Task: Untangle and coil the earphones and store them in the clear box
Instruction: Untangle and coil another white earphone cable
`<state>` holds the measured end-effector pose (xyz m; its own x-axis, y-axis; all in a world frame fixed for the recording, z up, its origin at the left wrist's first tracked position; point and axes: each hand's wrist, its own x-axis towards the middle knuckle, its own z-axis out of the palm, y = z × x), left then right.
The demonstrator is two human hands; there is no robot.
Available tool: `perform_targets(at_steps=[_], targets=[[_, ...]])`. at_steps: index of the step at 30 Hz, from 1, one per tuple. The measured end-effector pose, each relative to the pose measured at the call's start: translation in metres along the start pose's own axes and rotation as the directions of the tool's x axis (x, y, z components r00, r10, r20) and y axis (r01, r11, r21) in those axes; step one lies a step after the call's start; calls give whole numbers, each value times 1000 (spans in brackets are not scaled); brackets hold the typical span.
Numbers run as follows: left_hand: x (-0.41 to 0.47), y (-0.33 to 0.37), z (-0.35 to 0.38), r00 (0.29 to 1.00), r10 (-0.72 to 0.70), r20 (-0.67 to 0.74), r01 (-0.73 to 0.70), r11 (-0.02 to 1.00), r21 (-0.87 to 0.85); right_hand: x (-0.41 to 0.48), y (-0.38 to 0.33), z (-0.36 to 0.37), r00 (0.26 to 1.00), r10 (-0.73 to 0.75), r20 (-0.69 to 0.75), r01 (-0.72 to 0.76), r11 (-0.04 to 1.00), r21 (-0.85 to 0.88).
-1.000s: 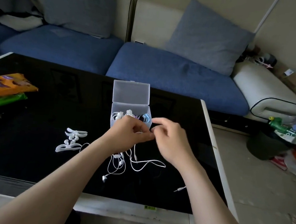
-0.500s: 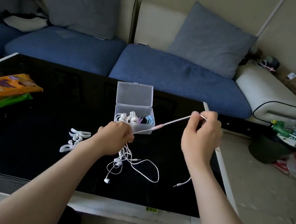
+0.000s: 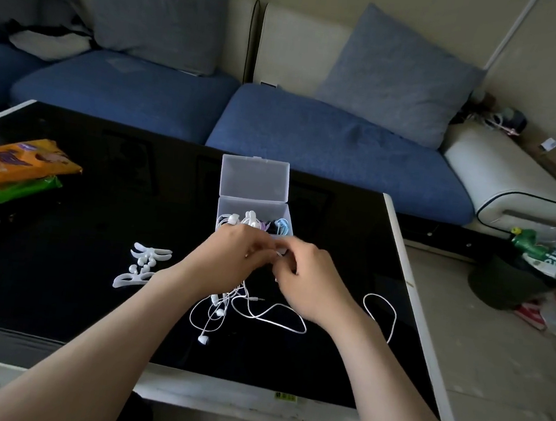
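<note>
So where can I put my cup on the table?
Bare black top lies between the snack bags and the box, and right of the box up to the table edge. The near left corner, in front of the white pieces, is bare too. Crowded in front of the box: left hand, right hand and the earphones.

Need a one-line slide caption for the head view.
Left hand and right hand pinch tangled white earphones over a black table, before an open clear box.
</note>
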<state>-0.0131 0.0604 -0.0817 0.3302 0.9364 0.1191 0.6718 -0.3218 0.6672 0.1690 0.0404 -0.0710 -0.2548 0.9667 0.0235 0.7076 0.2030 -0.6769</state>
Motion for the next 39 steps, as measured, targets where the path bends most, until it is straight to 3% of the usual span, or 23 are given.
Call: perform_targets(at_steps=[4,9,13,17,19,20,21,23,24,26,28,30,32,35,39], targets=[[1,-5,1,997,-69,28,65,992,111,4,7,-3,992,-53,-119,34,987,-155],[-3,-17,3,983,-186,-9,179,929,324,4,3,-12,889,-98,-447,111,994,2],[-3,-23,5,964,-266,-9,249,891,380,1,-6,-24,740,53,-670,111,974,199],[-4,-26,4,945,-326,33,286,869,403,-2,-13,-27,650,239,-722,186,871,455],[-4,-25,4,948,-317,18,283,867,410,-3,-14,-28,591,303,-747,122,883,454],[-4,-24,4,954,-301,5,274,874,402,-3,-12,-30,574,298,-763,-2,932,363],[-4,-22,3,960,-279,-8,261,886,383,-3,-8,-30,598,276,-752,-170,961,218],[-4,-17,2,972,-233,-18,226,920,320,-5,0,-27,755,285,-591,-425,898,-110],[-4,-14,1,978,-209,-18,205,933,295,-6,2,-24,812,337,-477,-492,835,-246],[-4,-10,1,985,-174,-10,170,948,270,-8,2,-16,856,424,-296,-514,764,-391],[-4,-8,0,989,-149,8,141,954,266,-6,3,-12,914,355,-195,-401,863,-306],[-4,-5,1,991,-126,39,111,954,279,-6,-2,-8,960,237,-147,-252,963,-99],[-5,-4,1,992,-108,64,86,958,272,-4,-8,-5,982,177,-72,-176,984,30],[-4,-7,-1,995,-66,80,49,978,202,1,-8,2,995,100,-11,-100,995,-4],[-3,-9,-3,994,-32,107,21,995,98,5,0,1,992,74,-99,-80,995,-58]])
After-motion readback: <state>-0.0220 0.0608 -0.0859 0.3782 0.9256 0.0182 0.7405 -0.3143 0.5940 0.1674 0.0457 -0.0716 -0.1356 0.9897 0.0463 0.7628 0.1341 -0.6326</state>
